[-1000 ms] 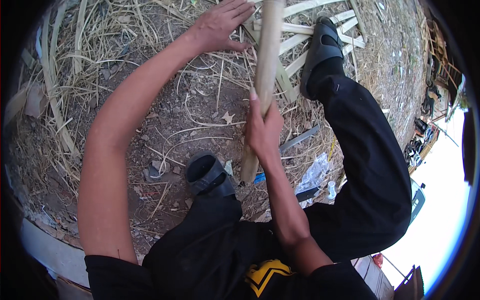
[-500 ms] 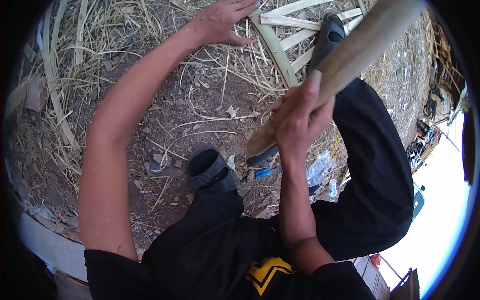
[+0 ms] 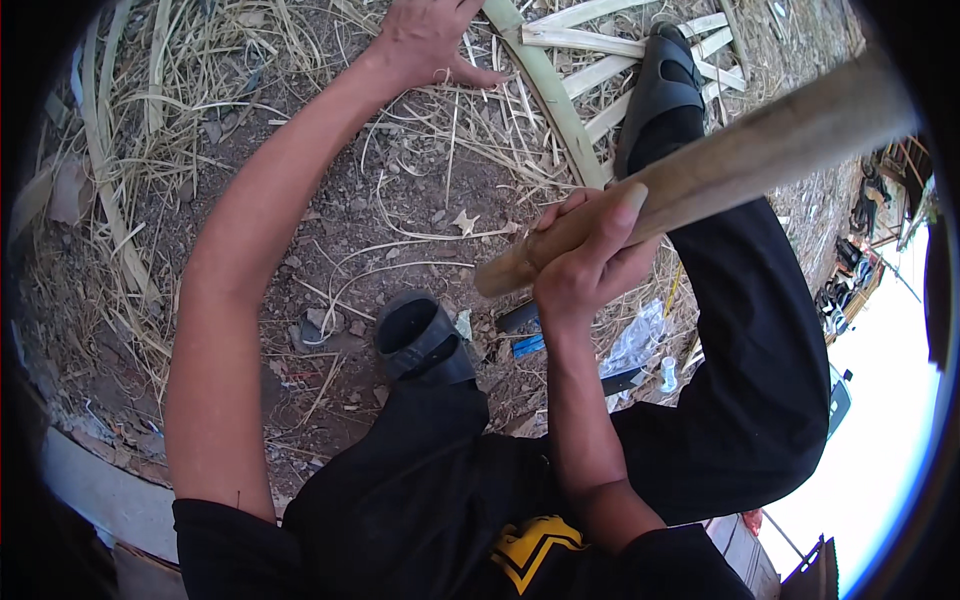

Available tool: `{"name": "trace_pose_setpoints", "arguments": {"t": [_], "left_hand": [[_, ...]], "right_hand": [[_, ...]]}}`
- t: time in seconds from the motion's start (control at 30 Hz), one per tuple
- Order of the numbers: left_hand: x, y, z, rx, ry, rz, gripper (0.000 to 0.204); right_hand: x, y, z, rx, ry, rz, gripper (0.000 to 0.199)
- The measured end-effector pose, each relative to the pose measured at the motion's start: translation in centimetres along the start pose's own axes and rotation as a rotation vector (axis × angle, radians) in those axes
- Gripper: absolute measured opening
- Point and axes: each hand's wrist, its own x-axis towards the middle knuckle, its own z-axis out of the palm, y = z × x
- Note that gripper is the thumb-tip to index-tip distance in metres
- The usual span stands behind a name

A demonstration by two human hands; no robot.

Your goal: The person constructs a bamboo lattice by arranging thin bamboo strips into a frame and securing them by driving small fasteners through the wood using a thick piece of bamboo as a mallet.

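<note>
Wooden pole point(image 3: 730, 158) slants across the right leg point(image 3: 755, 330), long axis running from its lower end mid-view to the upper right. Right hand point(image 3: 598, 252) is wrapped round it near the low end, thumb along the top. Left arm's stretched forward, left hand point(image 3: 425, 42) spread, thumb out, beside a greenish strip point(image 3: 547, 92). One pole, two dark sandals point(image 3: 425, 352).
</note>
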Motion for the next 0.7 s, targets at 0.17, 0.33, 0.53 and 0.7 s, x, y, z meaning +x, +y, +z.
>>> {"name": "trace_pose_setpoints", "arguments": {"t": [0.17, 0.33, 0.53, 0.7], "left_hand": [[-0.6, -0.6, 0.7, 0.012, -0.045, 0.029, 0.137], [-0.6, -0.7, -1.1, -0.019, -0.110, 0.020, 0.140], [-0.9, -0.8, -1.1, 0.075, -0.208, 0.074, 0.140], [-0.8, -1.0, -0.3, -0.006, -0.120, 0.031, 0.141]], "right_hand": [[-0.7, 4.7, -1.4, -0.705, -0.314, 0.554, 0.037], [1.5, -1.7, 0.8, -0.247, -0.081, 0.101, 0.046], [-0.6, 3.7, -0.7, -0.778, -0.335, 0.467, 0.033], [0.9, -1.3, 1.2, -0.206, -0.069, 0.073, 0.044]]}}
